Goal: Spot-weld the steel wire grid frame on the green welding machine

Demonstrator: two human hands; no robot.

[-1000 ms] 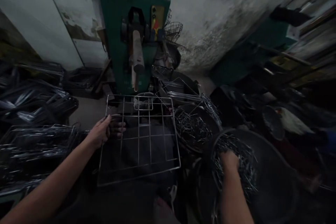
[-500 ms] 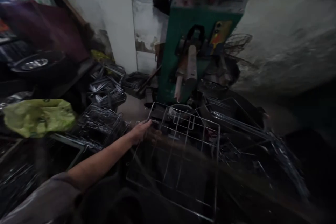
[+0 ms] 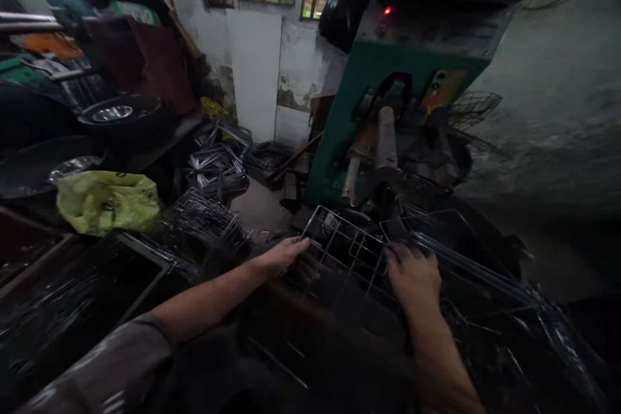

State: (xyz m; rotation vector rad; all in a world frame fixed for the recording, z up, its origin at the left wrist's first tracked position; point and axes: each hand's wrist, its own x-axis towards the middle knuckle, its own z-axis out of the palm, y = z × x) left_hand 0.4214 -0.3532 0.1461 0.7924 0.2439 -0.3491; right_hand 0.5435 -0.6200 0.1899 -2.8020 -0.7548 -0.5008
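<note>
A square wire grid rack [image 3: 347,247] lies flat in front of me, just below the green machine [image 3: 388,116]. My left hand [image 3: 284,254] grips the rack's left edge, fingers curled under the wire. My right hand [image 3: 412,272] rests on the rack's right edge near its far corner; whether the fingers are closed around the wire is hard to make out in the dim light. The near part of the rack is lost in shadow.
Stacks of finished wire racks [image 3: 216,165] lie on the floor to the left. A yellow-green plastic bag [image 3: 107,200] sits on a dark surface at the left. More wire frames [image 3: 466,252] lie to the right. A wire basket [image 3: 473,107] hangs beside the machine.
The view swung left and up. My right hand left the tub of wire pieces and came onto the rack's right edge. My left hand kept its hold on the rack.
</note>
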